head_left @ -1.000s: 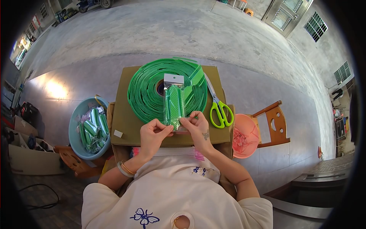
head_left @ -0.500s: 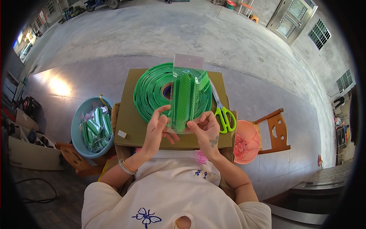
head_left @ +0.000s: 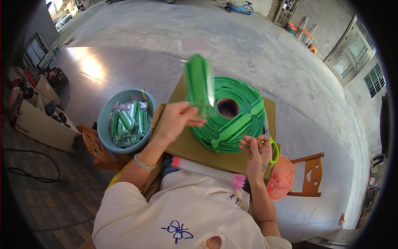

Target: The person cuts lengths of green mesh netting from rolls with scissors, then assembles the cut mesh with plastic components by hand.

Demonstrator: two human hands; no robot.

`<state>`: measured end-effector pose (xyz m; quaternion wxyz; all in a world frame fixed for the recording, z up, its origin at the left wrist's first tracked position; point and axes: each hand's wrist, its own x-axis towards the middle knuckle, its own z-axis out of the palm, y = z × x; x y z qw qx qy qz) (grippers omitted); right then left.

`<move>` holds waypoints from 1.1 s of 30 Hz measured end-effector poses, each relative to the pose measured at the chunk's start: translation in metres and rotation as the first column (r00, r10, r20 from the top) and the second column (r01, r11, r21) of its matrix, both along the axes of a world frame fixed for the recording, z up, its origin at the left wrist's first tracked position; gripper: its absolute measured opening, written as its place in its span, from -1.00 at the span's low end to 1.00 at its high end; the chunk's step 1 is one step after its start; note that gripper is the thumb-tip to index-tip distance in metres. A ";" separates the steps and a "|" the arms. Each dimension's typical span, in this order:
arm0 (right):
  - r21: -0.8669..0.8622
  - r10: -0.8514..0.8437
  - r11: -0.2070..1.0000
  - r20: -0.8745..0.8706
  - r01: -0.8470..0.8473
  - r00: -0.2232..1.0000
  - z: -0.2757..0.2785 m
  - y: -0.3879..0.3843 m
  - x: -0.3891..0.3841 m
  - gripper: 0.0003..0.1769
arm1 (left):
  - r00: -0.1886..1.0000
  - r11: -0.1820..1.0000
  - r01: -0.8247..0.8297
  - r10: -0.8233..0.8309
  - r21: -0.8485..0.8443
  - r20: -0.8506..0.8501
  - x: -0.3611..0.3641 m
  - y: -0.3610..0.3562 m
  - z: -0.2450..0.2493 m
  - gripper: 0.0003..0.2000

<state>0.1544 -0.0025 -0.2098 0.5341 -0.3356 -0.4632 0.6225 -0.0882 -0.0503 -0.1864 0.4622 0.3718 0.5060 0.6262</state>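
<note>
My left hand [head_left: 180,118] pinches the lower end of a clear packet [head_left: 198,85] with green dotted ribbon inside, raised over the left part of the box and blurred by motion. My right hand [head_left: 257,150] is off the packet, its fingers curled and slightly apart near the lower right edge of the ribbon roll, with nothing seen in them. The large green ribbon roll [head_left: 226,139] lies flat on the brown box [head_left: 182,145]. Green-handled scissors [head_left: 274,151] rest at the box's right edge, partly hidden behind my right hand.
To the left, a blue basin [head_left: 104,139] holds several similar packets. A pink basin [head_left: 284,176] stands at the right beside a wooden chair [head_left: 311,176]. White sticks with pink ends [head_left: 211,170] lie between my body and the box.
My right hand has let go of the packet and moved away to the right. My left hand now carries the packet alone. The view has turned, showing things at different places.
</note>
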 end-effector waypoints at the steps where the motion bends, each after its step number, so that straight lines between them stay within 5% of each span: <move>1: 0.003 -0.001 1.000 0.005 0.001 1.000 0.000 0.003 0.003 -0.85 | 0.992 0.992 -0.126 0.126 0.013 -0.019 -0.023 -0.003 0.004 -0.80; 5: 0.025 -0.051 0.998 0.007 0.051 0.999 0.004 0.013 0.017 -0.85 | 0.931 0.934 -0.355 0.348 -0.044 -0.111 -0.123 -0.037 -0.022 -0.75; 7: 0.043 -0.096 0.994 0.000 0.096 0.995 0.005 0.021 0.026 -0.86 | 0.946 0.894 -0.321 0.287 -0.313 -0.150 -0.179 -0.071 -0.059 -0.57; 9: 0.061 -0.140 0.988 -0.012 0.141 0.990 0.006 0.030 0.035 -0.86 | 0.772 0.629 -0.587 0.244 -0.510 -0.587 -0.182 -0.095 -0.070 -0.42; 12: 0.095 -0.239 0.967 0.040 0.235 0.970 0.010 0.039 0.048 -0.85 | 0.278 0.732 -0.664 0.058 -0.149 -0.959 -0.223 -0.109 -0.124 -0.31; 14: 0.131 -0.276 0.955 0.054 0.267 0.960 0.009 0.045 0.055 -0.85 | 0.468 0.783 -0.609 0.225 -0.127 -0.854 -0.187 -0.072 -0.089 -0.40; 16: 0.167 -0.304 0.944 0.100 0.286 0.947 0.002 0.050 0.061 -0.86 | 0.521 0.911 -0.410 0.267 0.037 -0.811 -0.154 -0.017 -0.068 -0.55; 17: 0.186 -0.317 0.939 0.136 0.290 0.939 -0.003 0.053 0.063 -0.86 | 0.569 0.901 -0.420 0.166 -0.112 -0.805 -0.098 0.004 -0.018 -0.69; 19: 0.250 -0.327 0.931 0.256 0.265 0.910 -0.009 0.057 0.065 -0.86 | 0.575 0.988 -0.026 0.141 0.155 -0.806 -0.045 0.052 -0.011 -0.73; 22: 0.321 -0.325 0.927 0.435 0.192 0.840 -0.020 0.056 0.066 -0.82 | 0.514 0.942 0.300 -0.025 0.152 -0.857 0.033 0.109 -0.003 -0.61; 25: 0.601 -0.558 0.793 0.652 0.098 0.513 -0.023 0.054 0.066 -0.77 | 0.280 0.980 0.193 -0.108 -0.054 -0.954 0.081 0.154 -0.020 -0.52; 27: 0.646 -0.600 0.762 0.675 0.049 0.430 -0.031 0.058 0.070 -0.72 | 0.119 0.967 0.106 -0.242 -0.230 -0.963 0.101 0.170 -0.025 -0.50; 30: 0.650 -0.617 0.759 0.708 0.024 0.343 -0.037 0.058 0.076 -0.72 | 0.180 0.928 0.165 -0.362 -0.335 -0.915 0.110 0.184 -0.020 -0.53; 33: 0.626 -0.596 0.780 0.736 0.015 0.321 -0.042 0.060 0.082 -0.71 | 0.721 0.924 0.216 -0.369 -0.316 -0.586 0.086 0.184 0.013 -0.62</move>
